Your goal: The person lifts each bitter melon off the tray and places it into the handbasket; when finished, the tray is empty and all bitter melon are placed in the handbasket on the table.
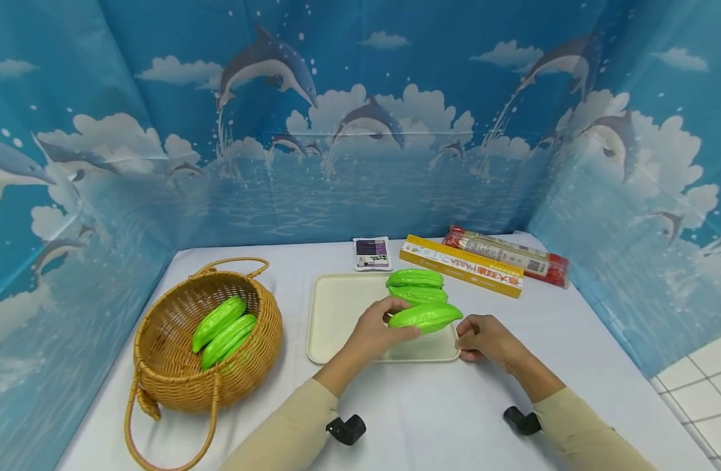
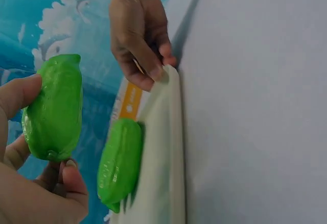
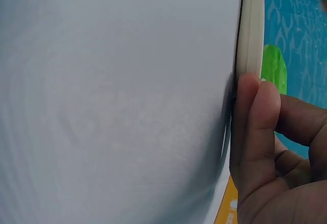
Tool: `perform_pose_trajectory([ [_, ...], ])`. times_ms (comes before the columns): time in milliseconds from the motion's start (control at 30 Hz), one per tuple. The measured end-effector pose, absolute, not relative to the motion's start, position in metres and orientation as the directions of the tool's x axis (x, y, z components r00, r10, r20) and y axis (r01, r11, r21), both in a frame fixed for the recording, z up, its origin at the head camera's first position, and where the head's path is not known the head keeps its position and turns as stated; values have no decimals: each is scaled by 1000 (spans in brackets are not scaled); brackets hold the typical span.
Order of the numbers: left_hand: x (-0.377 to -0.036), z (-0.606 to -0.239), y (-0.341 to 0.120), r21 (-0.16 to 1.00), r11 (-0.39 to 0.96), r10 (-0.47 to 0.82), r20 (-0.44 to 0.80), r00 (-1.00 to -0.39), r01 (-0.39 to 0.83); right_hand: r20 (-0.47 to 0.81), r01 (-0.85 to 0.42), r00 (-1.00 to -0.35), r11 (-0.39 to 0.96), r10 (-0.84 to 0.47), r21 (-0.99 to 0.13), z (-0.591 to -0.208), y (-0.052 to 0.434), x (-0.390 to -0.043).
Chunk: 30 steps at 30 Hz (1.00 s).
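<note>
Over the right part of a cream tray (image 1: 337,320), my left hand (image 1: 378,330) grips a bright green bitter melon (image 1: 426,316) between thumb and fingers. The left wrist view shows this bitter melon (image 2: 55,106) raised above the tray's surface. Two more bitter melons (image 1: 416,278) lie side by side at the tray's back right. My right hand (image 1: 484,338) pinches the tray's near right corner. Seen from the right wrist, thumb and fingertips (image 3: 266,101) close on the tray's rim (image 3: 250,30).
A round wicker basket (image 1: 248,379) stands on the left with two bitter melons (image 1: 229,340) inside, its handles folded outward. Behind the tray lie a small white-and-purple packet (image 1: 372,254), a yellow pasta box (image 1: 460,265) and a red-ended clear package (image 1: 513,254). Dolphin-print curtains (image 1: 349,190) enclose the white table.
</note>
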<state>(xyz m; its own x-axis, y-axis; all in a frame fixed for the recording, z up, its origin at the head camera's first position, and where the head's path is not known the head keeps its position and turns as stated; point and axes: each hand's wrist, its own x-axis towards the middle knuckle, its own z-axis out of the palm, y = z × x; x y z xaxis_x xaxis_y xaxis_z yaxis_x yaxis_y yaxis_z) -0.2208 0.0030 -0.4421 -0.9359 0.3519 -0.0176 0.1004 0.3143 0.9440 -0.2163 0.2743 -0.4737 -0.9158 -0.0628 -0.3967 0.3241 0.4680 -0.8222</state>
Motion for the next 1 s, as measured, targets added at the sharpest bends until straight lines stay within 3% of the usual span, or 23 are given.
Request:
perform_pose_trajectory([
  [367, -146, -369, -84, 988, 99, 408, 66, -911, 116, -406, 337, -913, 472, -48, -815, -472, 274, -215],
  [533, -131, -344, -157, 970, 66, 273, 210, -939, 236, -417, 348, -908, 486, -39, -802, -471, 273, -215],
  [633, -132, -334, -202, 961, 107, 160, 237, -958, 255, -415, 348, -909, 482, -37, -804, -470, 274, -215],
  [767, -147, -333, -258, 962, 125, 118, 230, -966, 244, -405, 339, -913, 477, -39, -811, -467, 274, -214],
  [1000, -180, -339, -320, 869, 481, 41, 106, -994, 112, -426, 367, -904, 468, -22, -804, -471, 272, -214],
])
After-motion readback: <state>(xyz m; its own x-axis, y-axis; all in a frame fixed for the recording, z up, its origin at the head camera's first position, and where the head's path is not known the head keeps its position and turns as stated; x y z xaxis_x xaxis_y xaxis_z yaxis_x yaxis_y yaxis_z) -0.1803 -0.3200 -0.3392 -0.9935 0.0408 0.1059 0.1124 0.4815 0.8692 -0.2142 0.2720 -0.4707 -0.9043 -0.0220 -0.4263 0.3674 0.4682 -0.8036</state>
